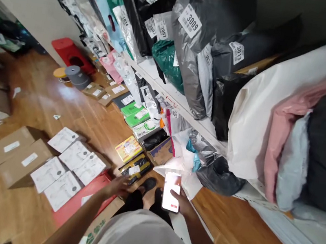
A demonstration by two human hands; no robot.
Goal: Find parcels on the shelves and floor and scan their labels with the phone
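Observation:
A lit smartphone (170, 199) rests in my right hand (182, 202), with the thumb over its bright screen. My left hand (118, 186) holds nothing, its fingers stretched out low in front of me. Just beyond those fingers is a yellow-and-black parcel (135, 167) with a white label, on the floor. A yellow and red box (128, 148) lies behind it. Past the phone, white plastic packaging (181, 164) hangs at the lower shelf.
A shelf (181, 104) packed with labelled plastic mailers, among them a grey parcel (189, 52) marked 3009, runs along the right. On the floor at left are brown cartons (25, 162) and several white boxes (65, 172). Stools (77, 77) stand farther back.

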